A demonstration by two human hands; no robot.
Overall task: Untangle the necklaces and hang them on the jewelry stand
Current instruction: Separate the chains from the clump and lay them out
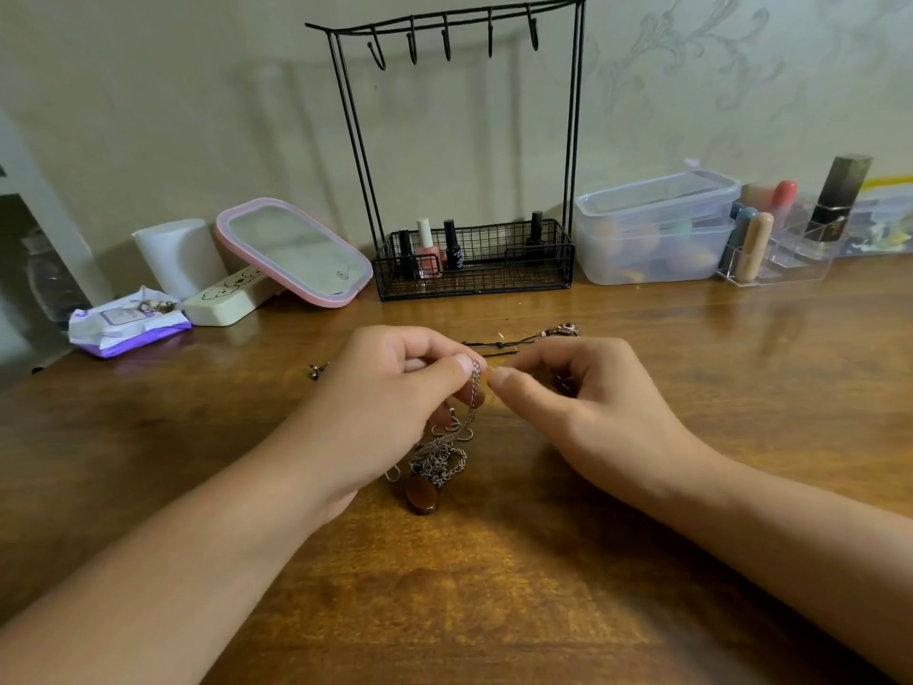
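**Both hands pinch the chain at mid-counter**

Left hand point(395, 388) and right hand point(568, 388) meet fingertip to fingertip, each pinching a silver chain point(475, 388) between thumb and forefinger. The chain drops into a tangle point(439, 457) lying on the counter point(494, 585), under and between the hands, a brown pendant point(421, 495) at its near end. A dark cord necklace point(509, 342) lies just beyond the knuckles. Behind it, the stand point(464, 140), hooks bare.

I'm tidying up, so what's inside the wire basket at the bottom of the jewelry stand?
The wire basket holds nail polish bottles: one pink, the others dark. The mesh hides anything lying on its floor.
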